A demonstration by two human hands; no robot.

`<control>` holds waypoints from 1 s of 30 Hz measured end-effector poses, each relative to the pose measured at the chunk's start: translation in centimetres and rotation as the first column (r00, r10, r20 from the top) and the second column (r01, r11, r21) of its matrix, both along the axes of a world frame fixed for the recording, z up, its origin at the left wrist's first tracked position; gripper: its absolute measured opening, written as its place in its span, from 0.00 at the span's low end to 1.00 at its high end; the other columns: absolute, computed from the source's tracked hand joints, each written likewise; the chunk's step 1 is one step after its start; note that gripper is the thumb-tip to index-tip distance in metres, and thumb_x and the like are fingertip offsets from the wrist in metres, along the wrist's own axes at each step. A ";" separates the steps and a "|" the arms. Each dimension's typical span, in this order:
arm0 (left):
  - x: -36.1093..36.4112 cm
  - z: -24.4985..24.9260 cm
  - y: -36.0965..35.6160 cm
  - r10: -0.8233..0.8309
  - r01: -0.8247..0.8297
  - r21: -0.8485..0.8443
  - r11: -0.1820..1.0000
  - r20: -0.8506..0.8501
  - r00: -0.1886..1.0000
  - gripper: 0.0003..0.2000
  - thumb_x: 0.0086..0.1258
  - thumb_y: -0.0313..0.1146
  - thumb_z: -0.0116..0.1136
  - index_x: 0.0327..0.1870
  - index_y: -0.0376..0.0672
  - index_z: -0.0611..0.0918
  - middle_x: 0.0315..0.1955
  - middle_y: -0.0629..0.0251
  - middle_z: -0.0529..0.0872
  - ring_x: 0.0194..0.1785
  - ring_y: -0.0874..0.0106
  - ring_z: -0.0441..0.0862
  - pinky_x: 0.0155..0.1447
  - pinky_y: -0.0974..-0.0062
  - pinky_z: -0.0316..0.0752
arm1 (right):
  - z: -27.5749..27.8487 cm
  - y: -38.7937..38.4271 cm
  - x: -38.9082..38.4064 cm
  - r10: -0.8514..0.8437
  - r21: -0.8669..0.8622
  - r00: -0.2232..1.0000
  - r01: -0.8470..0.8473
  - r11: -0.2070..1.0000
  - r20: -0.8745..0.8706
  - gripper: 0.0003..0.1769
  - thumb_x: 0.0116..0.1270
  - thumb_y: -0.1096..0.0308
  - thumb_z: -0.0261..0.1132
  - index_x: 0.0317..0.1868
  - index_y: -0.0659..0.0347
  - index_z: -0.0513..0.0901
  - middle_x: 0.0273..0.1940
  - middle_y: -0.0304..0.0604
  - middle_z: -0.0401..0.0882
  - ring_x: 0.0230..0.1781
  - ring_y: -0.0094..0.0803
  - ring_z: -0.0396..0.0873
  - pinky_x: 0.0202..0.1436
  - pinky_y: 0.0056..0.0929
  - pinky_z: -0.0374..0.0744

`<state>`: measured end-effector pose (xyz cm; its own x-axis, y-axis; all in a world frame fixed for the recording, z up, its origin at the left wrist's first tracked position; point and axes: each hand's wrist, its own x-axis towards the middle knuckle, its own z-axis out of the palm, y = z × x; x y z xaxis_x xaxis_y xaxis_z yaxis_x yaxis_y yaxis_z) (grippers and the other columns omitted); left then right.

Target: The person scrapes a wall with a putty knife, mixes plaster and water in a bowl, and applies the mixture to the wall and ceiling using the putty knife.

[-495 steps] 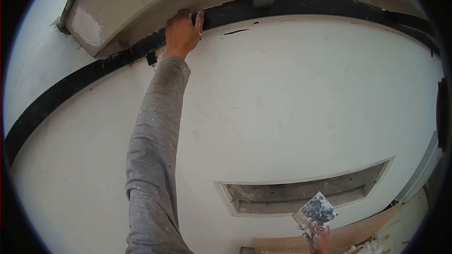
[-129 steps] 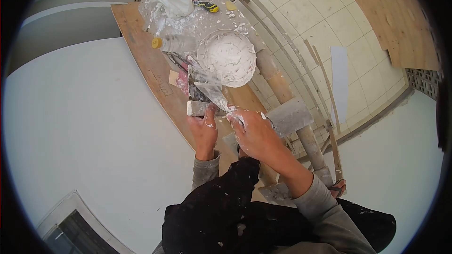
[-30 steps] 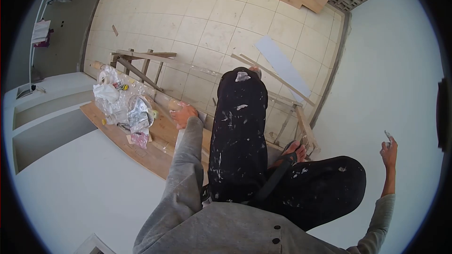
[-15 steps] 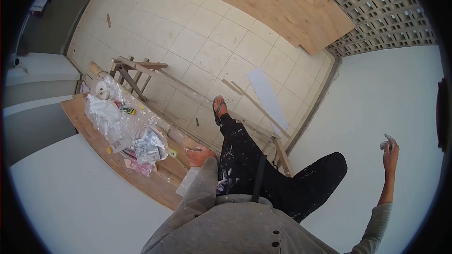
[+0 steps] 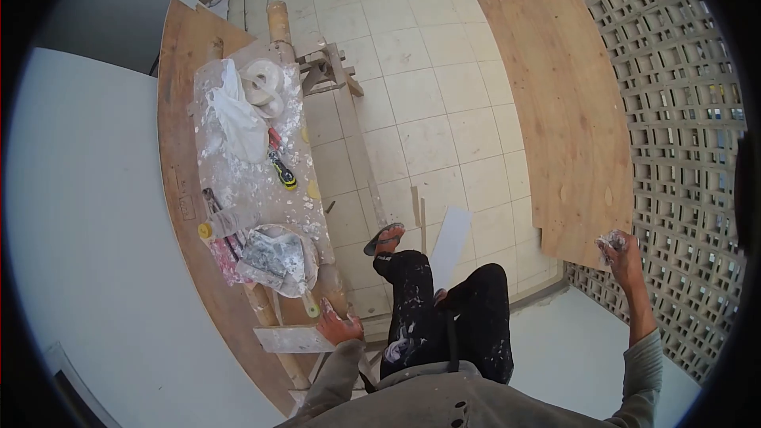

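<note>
My left hand rests with fingers spread on the end of a bamboo pole at the platform's edge. Beside its fingertips lies a green-tipped tool handle, which reaches out of a round pan of grey-white putty. A white flat strip sits under and left of the wrist. Out to the right, my right hand is raised, its fingers closed around a crumpled, white-smeared wad. Its exact kind I cannot tell.
On the splattered board are a white plastic bag, a tape roll, a yellow-black-handled tool and a yellow-capped bottle. A wooden trestle stands behind. Plywood lies along the lattice wall; loose strips lie on the tiled floor.
The view has swung toward the right, and the lattice wall now fills that side. My legs have drawn closer together. The left hand stays on the pole; the right still grips the wad.
</note>
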<state>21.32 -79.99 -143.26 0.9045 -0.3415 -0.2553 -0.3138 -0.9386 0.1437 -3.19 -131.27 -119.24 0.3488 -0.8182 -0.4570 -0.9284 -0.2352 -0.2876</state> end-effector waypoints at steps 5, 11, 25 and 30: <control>-0.2 -1.6 -1.4 0.318 -0.325 0.071 0.943 0.088 0.944 0.29 0.58 0.44 0.57 0.59 0.35 0.72 0.49 0.49 0.78 0.53 0.52 0.72 0.59 0.57 0.60 | -16.6 -9.5 -20.5 -0.285 0.125 0.925 0.261 0.957 0.251 0.17 0.57 0.69 0.72 0.28 0.68 0.71 0.23 0.44 0.71 0.25 0.26 0.74 0.29 0.29 0.74; -1.5 -3.6 -0.2 0.411 -0.414 -0.068 0.908 0.339 0.846 0.21 0.67 0.43 0.54 0.52 0.34 0.78 0.42 0.48 0.78 0.50 0.52 0.70 0.58 0.57 0.64 | -40.7 -23.1 -40.6 0.486 0.213 0.823 -0.440 0.873 -0.293 0.12 0.66 0.71 0.63 0.27 0.65 0.70 0.22 0.44 0.75 0.25 0.32 0.79 0.25 0.30 0.76; -2.0 -7.2 -6.5 0.402 -0.535 -0.284 0.795 0.908 0.115 0.18 0.70 0.46 0.52 0.44 0.37 0.79 0.40 0.50 0.83 0.46 0.51 0.78 0.52 0.59 0.70 | -78.6 -16.4 7.0 0.343 0.198 0.436 -0.811 0.551 0.832 0.12 0.64 0.65 0.65 0.34 0.68 0.83 0.28 0.46 0.83 0.28 0.25 0.79 0.32 0.26 0.76; -1.9 -7.2 -3.4 0.648 -0.079 -0.645 0.760 0.741 0.176 0.15 0.70 0.40 0.52 0.46 0.34 0.77 0.43 0.54 0.80 0.50 0.60 0.76 0.57 0.66 0.67 | -75.7 -11.7 6.0 0.499 0.333 0.449 -0.891 0.308 0.741 0.25 0.68 0.68 0.61 0.62 0.65 0.63 0.56 0.53 0.73 0.56 0.35 0.75 0.51 0.38 0.77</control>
<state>19.42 -83.42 -150.49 0.4370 0.3121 0.8436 -0.1224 -0.9085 0.3995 2.77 -142.96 -194.96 0.9143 0.2923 -0.2803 -0.1895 -0.3028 -0.9340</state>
